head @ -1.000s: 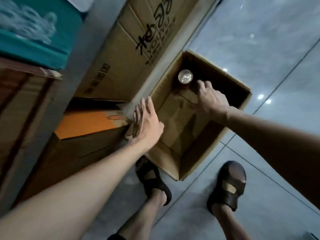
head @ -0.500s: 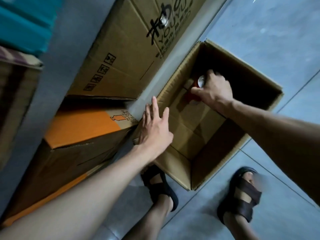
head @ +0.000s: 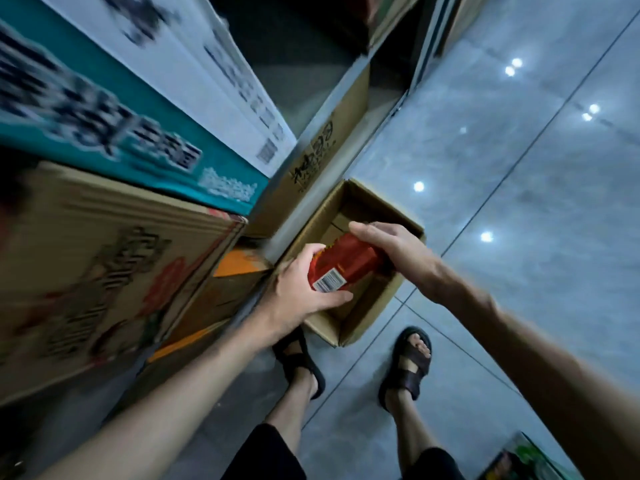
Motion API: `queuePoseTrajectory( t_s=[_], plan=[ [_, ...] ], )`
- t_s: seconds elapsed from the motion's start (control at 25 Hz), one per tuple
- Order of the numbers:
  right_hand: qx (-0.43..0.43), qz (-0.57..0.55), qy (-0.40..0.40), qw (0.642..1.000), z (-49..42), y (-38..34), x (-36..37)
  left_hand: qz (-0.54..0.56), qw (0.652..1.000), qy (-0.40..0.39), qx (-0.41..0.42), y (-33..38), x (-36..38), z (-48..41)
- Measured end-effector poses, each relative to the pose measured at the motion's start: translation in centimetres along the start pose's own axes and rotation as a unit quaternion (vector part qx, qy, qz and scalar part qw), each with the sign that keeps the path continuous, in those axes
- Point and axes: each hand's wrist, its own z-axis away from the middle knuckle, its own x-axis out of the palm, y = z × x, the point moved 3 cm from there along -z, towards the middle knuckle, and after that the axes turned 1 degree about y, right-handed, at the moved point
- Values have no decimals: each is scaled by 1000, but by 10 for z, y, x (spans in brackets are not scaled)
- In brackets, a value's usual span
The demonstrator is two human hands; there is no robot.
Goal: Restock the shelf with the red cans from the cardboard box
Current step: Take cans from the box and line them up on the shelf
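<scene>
Head view, looking down. A red can point(head: 341, 263) lay on its side in the air above the open cardboard box point(head: 360, 320), gripped at both ends. The left hand point(head: 298, 296) was clenched round the end toward 8 o'clock, its thumb under the can just beside a white barcode label point(head: 329, 282); the right hand point(head: 391, 247) was wrapped over the end toward 2 o'clock, fingers curled across the top. The can's long axis ran from 8 o'clock to 2 o'clock.

The box stood on a grey tiled floor point(head: 502, 209), flaps open; what little of its interior showed around the hands and the can was bare cardboard. At 9 o'clock of the box, a shelf unit carried stacked cartons: a brown printed carton point(head: 104, 265) nearest the camera, a teal carton point(head: 114, 133) beyond it toward 11 o'clock, and an orange-topped carton point(head: 239, 265) low down, just beside the box. Another brown carton with dark lettering point(head: 318, 161) sat at 12 o'clock of the box. All carton print was blurred.

At 6 o'clock, two feet in dark sandals, left point(head: 298, 358) and right point(head: 408, 365), stood on the floor, the left one touching the box's near corner in the view.
</scene>
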Motion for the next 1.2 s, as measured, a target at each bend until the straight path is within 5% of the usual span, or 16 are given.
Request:
queuePoseTrajectory(
  t_s=[0.24, 0.44, 0.76, 0.96, 1.12, 1.2],
  plan=[
    [-106, 53, -33, 992, 157, -189, 5, 119, 992, 11, 40, 148, -104, 125],
    [-129, 70, -151, 978, 277, -315, 23, 255, 963, -56, 72, 251, -166, 240],
    [-69, 262, -184, 945, 349, -386, 95, 213, 964, 138, 77, 265, -206, 356],
    [-151, 328, -147, 921, 344, -392, 158, 262, 939, 214, 65, 223, -225, 379],
    [-264, 421, -109, 861, 328, -405, 199, 311, 880, 359, 17, 174, -237, 396],
    [-317, 469, -60, 822, 318, -417, 213, 240, 839, 483, -70, 141, -247, 414]
  ],
)
